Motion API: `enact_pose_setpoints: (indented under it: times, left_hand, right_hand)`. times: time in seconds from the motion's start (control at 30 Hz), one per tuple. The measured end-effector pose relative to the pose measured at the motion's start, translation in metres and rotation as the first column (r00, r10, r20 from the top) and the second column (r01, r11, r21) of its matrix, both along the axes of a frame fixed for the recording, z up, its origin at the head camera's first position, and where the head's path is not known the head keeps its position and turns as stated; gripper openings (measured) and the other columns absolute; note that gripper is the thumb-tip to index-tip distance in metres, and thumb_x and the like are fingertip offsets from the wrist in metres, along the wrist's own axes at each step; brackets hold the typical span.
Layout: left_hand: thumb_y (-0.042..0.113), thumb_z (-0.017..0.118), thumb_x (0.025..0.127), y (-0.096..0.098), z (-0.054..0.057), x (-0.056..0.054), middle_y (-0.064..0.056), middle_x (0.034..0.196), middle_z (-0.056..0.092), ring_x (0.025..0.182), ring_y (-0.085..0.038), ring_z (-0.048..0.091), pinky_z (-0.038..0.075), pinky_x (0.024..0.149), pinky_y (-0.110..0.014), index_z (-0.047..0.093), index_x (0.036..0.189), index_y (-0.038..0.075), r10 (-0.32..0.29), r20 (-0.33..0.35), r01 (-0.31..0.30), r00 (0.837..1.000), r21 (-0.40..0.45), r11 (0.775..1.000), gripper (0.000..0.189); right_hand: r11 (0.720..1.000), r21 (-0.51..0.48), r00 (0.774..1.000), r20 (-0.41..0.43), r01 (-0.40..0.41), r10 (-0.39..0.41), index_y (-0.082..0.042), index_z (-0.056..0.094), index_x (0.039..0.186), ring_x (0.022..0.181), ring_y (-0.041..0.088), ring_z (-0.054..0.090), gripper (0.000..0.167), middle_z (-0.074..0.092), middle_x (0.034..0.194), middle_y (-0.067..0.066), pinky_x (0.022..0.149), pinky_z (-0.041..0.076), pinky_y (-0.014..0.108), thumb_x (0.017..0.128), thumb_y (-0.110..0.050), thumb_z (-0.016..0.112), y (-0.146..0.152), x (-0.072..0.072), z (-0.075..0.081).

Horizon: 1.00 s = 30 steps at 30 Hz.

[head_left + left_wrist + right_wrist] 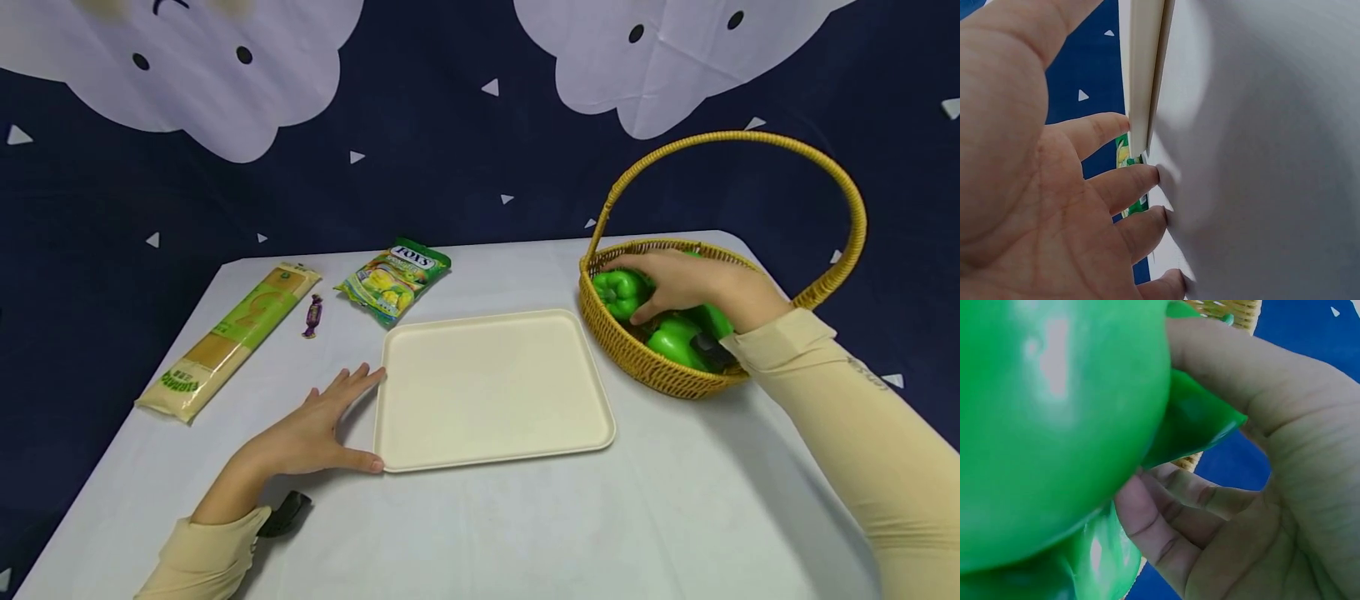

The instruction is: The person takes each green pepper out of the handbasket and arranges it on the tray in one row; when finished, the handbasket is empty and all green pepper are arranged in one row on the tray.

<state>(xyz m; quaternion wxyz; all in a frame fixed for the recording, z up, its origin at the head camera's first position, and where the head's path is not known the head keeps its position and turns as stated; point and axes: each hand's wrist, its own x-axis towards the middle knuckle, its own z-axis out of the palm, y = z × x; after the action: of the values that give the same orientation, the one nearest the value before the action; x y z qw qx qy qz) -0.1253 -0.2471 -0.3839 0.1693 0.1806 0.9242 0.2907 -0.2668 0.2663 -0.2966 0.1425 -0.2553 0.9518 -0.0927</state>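
Observation:
My left hand (318, 433) is spread at the left side of a cream rectangular tray (495, 392); the thumb meets its near left corner and the index finger its left edge. In the left wrist view, the index fingertip touches the tray's rim (1141, 75), while the other fingertips rest on the white cloth. On the right, my right hand (686, 279) reaches into a wicker basket (637, 354), its fingers and thumb curved round a green bell pepper (618, 292). Another green bell pepper (675, 340) lies below that hand, and a green pepper (1054, 425) hides part of the right wrist view.
A long noodle packet (236, 337), a purple wrapped candy (312, 317) and a green FOX'S candy bag (395, 279) lie at the back left. The basket's tall handle (731, 136) arches over the right arm. A dark blue patterned cloth (442, 125) hangs behind the table.

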Motion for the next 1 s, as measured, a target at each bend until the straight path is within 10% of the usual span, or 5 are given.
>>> enact_pose_setpoints:
  times: [1.0]
  left_hand:
    - [0.051,0.098,0.071,-0.002,-0.002,0.0,-0.027,0.177,0.019,0.163,-0.058,0.005,0.003,0.12,-0.088,0.029,0.171,0.019,0.001,-0.019,-0.001,1.0,0.007,1.0,0.126]
  right_hand:
    - [0.984,-0.119,0.991,0.03,0.132,-0.129,-0.023,0.043,0.164,0.116,0.029,0.072,0.089,0.064,0.143,0.019,0.086,0.061,0.043,0.09,-0.046,0.087,0.02,0.022,0.036]
